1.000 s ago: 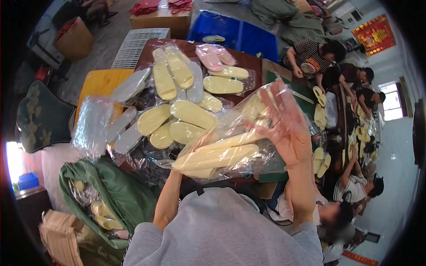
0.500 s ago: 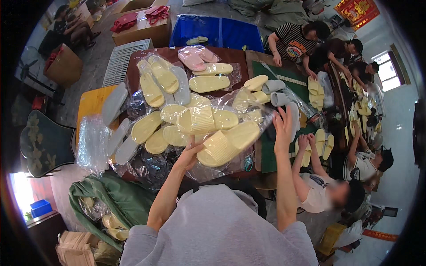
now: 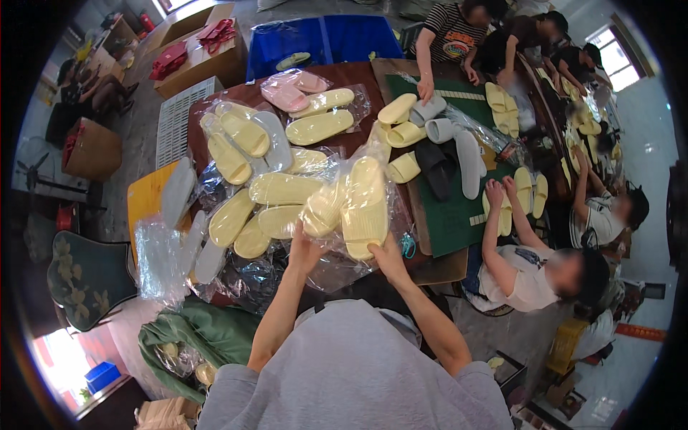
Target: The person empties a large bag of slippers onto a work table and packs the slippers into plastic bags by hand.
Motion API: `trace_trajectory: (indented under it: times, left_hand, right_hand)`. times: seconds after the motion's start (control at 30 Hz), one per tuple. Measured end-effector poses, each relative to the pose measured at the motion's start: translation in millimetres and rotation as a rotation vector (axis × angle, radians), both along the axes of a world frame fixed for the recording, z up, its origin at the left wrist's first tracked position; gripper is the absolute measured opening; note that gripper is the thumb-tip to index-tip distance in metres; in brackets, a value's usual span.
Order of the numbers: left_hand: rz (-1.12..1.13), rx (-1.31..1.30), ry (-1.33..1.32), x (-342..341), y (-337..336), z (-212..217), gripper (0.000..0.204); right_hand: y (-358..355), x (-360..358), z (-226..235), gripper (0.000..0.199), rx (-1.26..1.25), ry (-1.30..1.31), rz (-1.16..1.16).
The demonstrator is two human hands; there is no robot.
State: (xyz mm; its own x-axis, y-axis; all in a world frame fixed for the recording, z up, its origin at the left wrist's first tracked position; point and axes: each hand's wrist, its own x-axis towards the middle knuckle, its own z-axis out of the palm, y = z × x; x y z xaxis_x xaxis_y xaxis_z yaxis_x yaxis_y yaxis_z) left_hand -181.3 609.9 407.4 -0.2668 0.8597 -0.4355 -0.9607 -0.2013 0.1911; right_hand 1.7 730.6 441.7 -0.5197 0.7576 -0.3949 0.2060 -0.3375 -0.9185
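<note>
A pair of pale yellow slippers (image 3: 365,215) in a clear plastic bag is held up before me over the near edge of the table. My left hand (image 3: 307,249) is closed on the bag's lower left side, under the left slipper of the pair. Closed at the lower right, my right hand (image 3: 388,258) grips the rounded toe end of the right slipper through the film. Behind the pair lie more bagged yellow slippers (image 3: 284,188), several of them overlapping. Fingertips behind the bag are partly hidden.
Grey slippers (image 3: 469,163) and black slippers (image 3: 434,168) rest on the green mat (image 3: 448,236) to the right. Stacked clear bags (image 3: 159,252) lie at left. Co-workers sit and stand along the right side; one hand (image 3: 426,89) touches a grey slipper. A blue bin (image 3: 358,37) stands beyond.
My right hand has come down and left onto the slipper's toe end. The bagged pair has swung from slanting sideways to nearly upright. The black slippers now show on the mat.
</note>
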Motion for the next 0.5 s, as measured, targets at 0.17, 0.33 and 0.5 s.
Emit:
trace_trajectory:
  times: [0.17, 0.33, 0.5]
  left_hand:
    - [-0.252, -0.400, 0.319, -0.3, -18.4, -39.3, 0.040]
    - [-0.230, -0.426, 0.516, 21.0, 38.2, -18.4, 0.046]
    - [-0.214, -0.222, 0.628, 19.7, 186.8, 21.4, 0.058]
  right_hand:
    - [9.2, 25.6, -7.5, 0.041, 0.417, -0.131, 0.188]
    - [28.8, 51.3, -14.4, 0.026, 0.011, -0.042, -0.186]
    - [137.2, 55.1, 26.3, 0.034, 0.123, -0.008, -0.417]
